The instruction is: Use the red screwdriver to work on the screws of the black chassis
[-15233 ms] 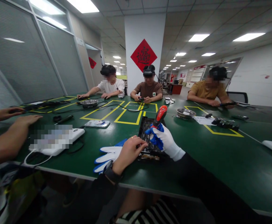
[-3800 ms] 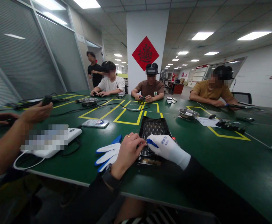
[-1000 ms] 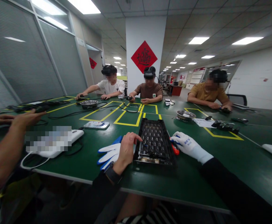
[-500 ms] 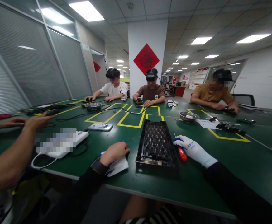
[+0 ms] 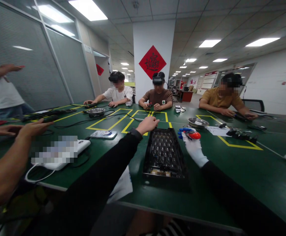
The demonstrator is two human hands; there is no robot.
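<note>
A black open tray-like case (image 5: 162,150) with rows of dark cells and a small board at its near end lies on the green table. My bare left hand (image 5: 147,125) is at its far left corner, fingers closed; whatever they may grip is hidden. My right hand (image 5: 190,141), in a white glove with blue fingertips, is wrapped round a red-handled tool (image 5: 194,135) just right of the case. A white cloth or glove (image 5: 123,185) lies at the table's near edge, partly behind my left sleeve.
Left of me are a white device (image 5: 59,157) with a cable, a phone (image 5: 104,134) and another person's hands (image 5: 32,127). Metal bowls (image 5: 198,122) and black parts (image 5: 241,134) lie farther off. Three people sit opposite; another stands at the left.
My left hand has left the white cloth and moved forward to the case's far corner. My right hand has picked up the red-handled tool. A standing person has come into view at the left.
</note>
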